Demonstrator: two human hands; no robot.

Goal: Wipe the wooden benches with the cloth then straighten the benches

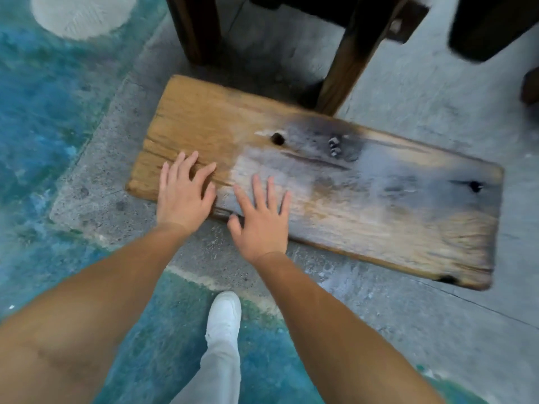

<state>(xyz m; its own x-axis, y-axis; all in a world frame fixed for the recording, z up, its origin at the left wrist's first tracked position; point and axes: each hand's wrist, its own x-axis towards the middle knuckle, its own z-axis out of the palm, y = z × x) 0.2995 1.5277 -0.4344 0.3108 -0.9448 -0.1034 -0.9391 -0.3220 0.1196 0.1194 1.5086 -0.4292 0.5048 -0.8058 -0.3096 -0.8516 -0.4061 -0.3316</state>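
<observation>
Location type: a rough outdoor or semi-outdoor seating area, possibly a patio or courtyard; image blur limits certainty. Indicators: a bare concrete floor (pixel 408 91) with worn teal paint (pixel 49 118), a weathered wooden bench (pixel 335 182) with knot holes, and dark timber furniture legs (pixel 347 59) standing on the concrete.

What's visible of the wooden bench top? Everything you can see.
The wooden bench shows a worn rectangular plank top, tan at its left end, grey and dark-stained toward the right, with cracks, several dark holes and bolt heads near the middle. It sits skewed on the concrete floor. The left hand and right hand, fingers spread, are at its near-left edge. No cloth is visible.
</observation>
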